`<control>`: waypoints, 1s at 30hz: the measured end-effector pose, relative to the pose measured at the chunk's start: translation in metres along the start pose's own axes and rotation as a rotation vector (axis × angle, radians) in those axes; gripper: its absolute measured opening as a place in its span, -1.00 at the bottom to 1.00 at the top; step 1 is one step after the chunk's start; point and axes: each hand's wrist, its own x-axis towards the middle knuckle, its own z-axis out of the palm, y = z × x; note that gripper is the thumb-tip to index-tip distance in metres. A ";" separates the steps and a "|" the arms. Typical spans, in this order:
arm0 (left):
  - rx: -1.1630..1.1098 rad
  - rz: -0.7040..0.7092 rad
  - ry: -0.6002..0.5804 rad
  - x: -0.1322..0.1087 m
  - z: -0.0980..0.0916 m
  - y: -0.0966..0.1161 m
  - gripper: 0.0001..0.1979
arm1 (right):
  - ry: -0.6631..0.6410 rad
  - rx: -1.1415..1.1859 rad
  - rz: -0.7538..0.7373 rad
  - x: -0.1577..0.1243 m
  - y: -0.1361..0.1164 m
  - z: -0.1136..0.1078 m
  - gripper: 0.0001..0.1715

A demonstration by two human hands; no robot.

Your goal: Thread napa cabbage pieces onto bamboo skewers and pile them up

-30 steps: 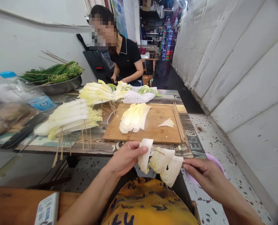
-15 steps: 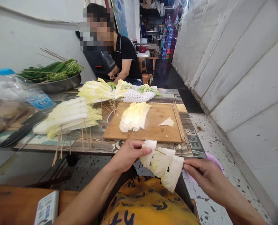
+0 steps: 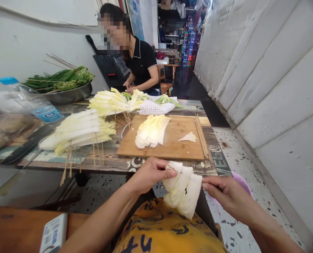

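Note:
Over my lap, my left hand (image 3: 148, 174) is closed on the left end of a row of white cabbage pieces (image 3: 181, 189) threaded on a thin wooden skewer. My right hand (image 3: 221, 191) pinches the skewer's other end, right against the last piece; the stick itself is hidden by the leaves. The pieces are bunched tightly together. Ahead on the table lies a wooden cutting board (image 3: 172, 142) with a cut cabbage chunk (image 3: 151, 131), a small loose leaf (image 3: 188, 137) and bare skewers (image 3: 201, 135) along its right edge.
Piles of skewered cabbage (image 3: 77, 131) lie left of the board, with a water bottle (image 3: 32, 103) and a metal bowl of greens (image 3: 64, 86) behind. Another person (image 3: 139, 65) sits at the table's far end. A white wall runs along the right; a card box (image 3: 53, 235) lies near left.
The spread-out cabbage pieces have been pushed together along the skewer; my two hands have come closer, my right hand sliding left up to the last piece.

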 end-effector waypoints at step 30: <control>0.885 0.673 0.693 0.005 -0.016 0.022 -0.83 | 0.993 0.265 -0.082 0.001 0.021 -0.001 -0.74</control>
